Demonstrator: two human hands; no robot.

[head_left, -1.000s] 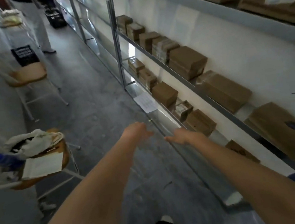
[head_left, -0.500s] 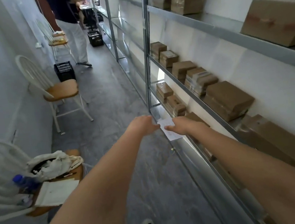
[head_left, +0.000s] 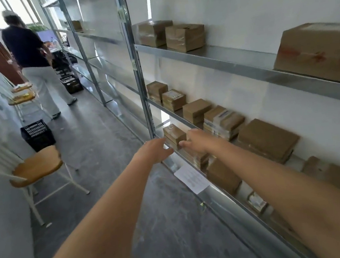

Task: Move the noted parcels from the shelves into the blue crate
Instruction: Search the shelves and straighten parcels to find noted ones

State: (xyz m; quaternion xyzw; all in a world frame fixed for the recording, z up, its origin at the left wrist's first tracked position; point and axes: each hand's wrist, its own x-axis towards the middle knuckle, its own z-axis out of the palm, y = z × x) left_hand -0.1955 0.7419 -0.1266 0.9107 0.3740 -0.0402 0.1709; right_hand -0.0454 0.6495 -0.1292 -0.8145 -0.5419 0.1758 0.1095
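Neither grip holds anything: the left hand (head_left: 155,150) reaches with loose fingers toward the shelf edge (head_left: 191,158), and the right hand (head_left: 197,140) stretches out beside it, fingers relaxed, just next to a small stack of brown parcels (head_left: 174,135) on the lower shelf. Farther left stand a wooden chair (head_left: 36,165) and a black crate (head_left: 37,135).

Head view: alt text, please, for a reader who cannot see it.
Both hands, left hand and right hand, reach with open fingers toward a small brown parcel on a metal shelf lined with parcels. A person stands farther down the aisle.
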